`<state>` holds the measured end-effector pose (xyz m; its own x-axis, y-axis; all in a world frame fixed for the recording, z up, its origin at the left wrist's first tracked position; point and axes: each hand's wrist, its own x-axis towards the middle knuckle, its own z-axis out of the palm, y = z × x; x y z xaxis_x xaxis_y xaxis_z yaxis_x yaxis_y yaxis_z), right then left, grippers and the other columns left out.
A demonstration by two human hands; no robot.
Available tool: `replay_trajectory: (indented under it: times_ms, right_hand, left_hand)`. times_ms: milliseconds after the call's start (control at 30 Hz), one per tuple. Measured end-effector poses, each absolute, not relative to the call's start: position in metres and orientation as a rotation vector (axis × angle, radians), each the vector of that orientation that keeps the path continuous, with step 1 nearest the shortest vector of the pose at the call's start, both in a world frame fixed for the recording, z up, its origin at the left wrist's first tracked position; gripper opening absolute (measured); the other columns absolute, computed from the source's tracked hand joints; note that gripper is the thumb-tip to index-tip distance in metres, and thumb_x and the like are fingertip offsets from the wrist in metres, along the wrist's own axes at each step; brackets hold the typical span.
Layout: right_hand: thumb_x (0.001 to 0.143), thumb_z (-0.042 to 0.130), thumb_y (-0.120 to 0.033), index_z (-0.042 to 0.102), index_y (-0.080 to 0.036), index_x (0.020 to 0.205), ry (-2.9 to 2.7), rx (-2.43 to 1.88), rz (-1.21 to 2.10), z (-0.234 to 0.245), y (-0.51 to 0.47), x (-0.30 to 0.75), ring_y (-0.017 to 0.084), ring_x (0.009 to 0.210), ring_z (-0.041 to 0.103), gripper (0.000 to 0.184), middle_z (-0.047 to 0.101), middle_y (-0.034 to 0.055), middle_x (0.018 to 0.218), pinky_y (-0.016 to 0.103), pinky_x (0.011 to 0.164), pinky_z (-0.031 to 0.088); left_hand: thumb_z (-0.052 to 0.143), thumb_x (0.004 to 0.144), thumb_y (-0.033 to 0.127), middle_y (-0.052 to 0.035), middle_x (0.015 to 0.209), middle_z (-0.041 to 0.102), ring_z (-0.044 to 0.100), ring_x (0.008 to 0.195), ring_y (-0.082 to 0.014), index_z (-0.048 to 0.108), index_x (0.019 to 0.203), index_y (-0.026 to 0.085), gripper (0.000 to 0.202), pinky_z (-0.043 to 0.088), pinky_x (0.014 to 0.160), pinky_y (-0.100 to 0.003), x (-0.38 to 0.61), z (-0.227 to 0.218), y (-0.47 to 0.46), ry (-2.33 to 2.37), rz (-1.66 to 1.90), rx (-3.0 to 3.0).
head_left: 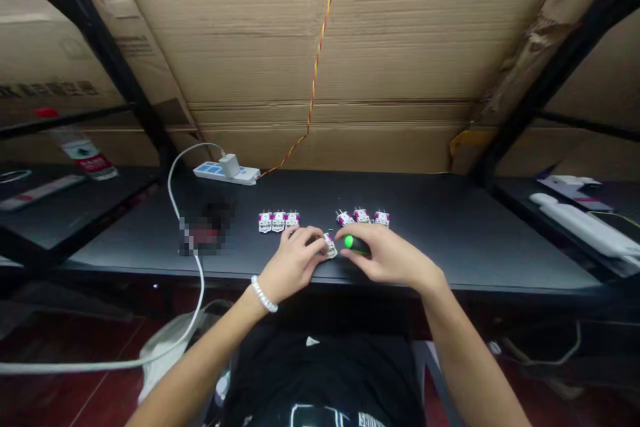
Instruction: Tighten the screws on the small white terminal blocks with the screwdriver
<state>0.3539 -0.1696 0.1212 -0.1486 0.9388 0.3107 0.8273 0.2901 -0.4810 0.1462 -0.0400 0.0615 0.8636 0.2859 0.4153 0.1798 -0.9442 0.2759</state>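
My left hand (295, 259), with a white beaded bracelet on its wrist, pinches a small white-and-purple plug-like part (330, 246) against the black tabletop near its front edge. In my right hand (395, 255) is a screwdriver (357, 245) with a black handle and a bright green end. Its tip is hidden, so I cannot tell whether it touches the part. Beyond my left fingers, three similar parts (279, 221) stand side by side with pins pointing away. Three more parts (361, 215) sit less evenly behind my right hand.
A white power strip (203, 170) with a charger (229, 165) lies at the back left. The charger's white cable (201, 280) drops over the front edge. A twisted red-yellow wire (317, 67) hangs down the cardboard backing. Black metal posts (545, 77) flank the tabletop (450, 233).
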Motion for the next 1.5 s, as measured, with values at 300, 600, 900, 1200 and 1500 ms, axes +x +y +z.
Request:
replay_trajectory:
  times_ms: [300, 600, 900, 1200, 1500]
  right_hand:
    - [0.101, 0.064, -0.017, 0.072, -0.018, 0.101, -2.100, -1.653, 0.240, 0.091, -0.146, 0.343, 0.021, 0.092, 0.068, 0.008, 0.069, 0.0082, 0.103, 0.032, 0.082, 0.053]
    - [0.096, 0.065, -0.011, 0.074, -0.020, 0.093, -2.139, -1.551, 0.182, 0.088, -0.145, 0.349, 0.019, 0.081, 0.066, 0.013, 0.070, 0.0069, 0.100, 0.030, 0.074, 0.051]
    - [0.094, 0.065, -0.008, 0.077, -0.023, 0.109, -2.150, -1.476, 0.141, 0.085, -0.146, 0.353, 0.021, 0.093, 0.073, 0.024, 0.077, 0.0075, 0.110, 0.032, 0.082, 0.056]
    - [0.092, 0.063, -0.004, 0.074, -0.023, 0.104, -2.157, -1.502, 0.094, 0.081, -0.146, 0.355, 0.022, 0.093, 0.073, 0.025, 0.078, 0.0075, 0.106, 0.032, 0.081, 0.057]
    - [0.093, 0.064, -0.008, 0.071, -0.022, 0.104, -2.233, -1.432, -0.027, 0.076, -0.148, 0.349, 0.021, 0.084, 0.075, 0.019, 0.080, 0.0071, 0.110, 0.029, 0.067, 0.051]
  left_hand:
    - [0.048, 0.106, 0.014, -0.0095, 0.127, 0.067, 0.062, 0.123, -0.0260, 0.068, 0.115, 0.023, 0.024, 0.037, 0.119, -0.053, 0.146, 0.057, -0.039, 0.362, 0.697, 2.811]
    - [0.054, 0.105, 0.016, -0.0084, 0.126, 0.069, 0.063, 0.124, -0.0260, 0.068, 0.113, 0.023, 0.018, 0.037, 0.118, -0.053, 0.147, 0.057, -0.039, 0.389, 0.711, 2.763]
    - [0.060, 0.105, 0.022, -0.0068, 0.123, 0.072, 0.066, 0.121, -0.0259, 0.073, 0.108, 0.024, 0.013, 0.038, 0.120, -0.056, 0.145, 0.060, -0.036, 0.417, 0.749, 2.635]
    - [0.063, 0.101, 0.016, -0.0104, 0.138, 0.072, 0.069, 0.128, -0.0254, 0.073, 0.127, 0.022, 0.029, 0.057, 0.113, -0.044, 0.150, 0.059, -0.028, 0.289, 0.737, 2.600]
    - [0.062, 0.098, 0.013, -0.0074, 0.145, 0.071, 0.064, 0.140, -0.0263, 0.075, 0.134, 0.024, 0.040, 0.052, 0.122, -0.048, 0.145, 0.056, -0.019, 0.223, 0.652, 2.561]
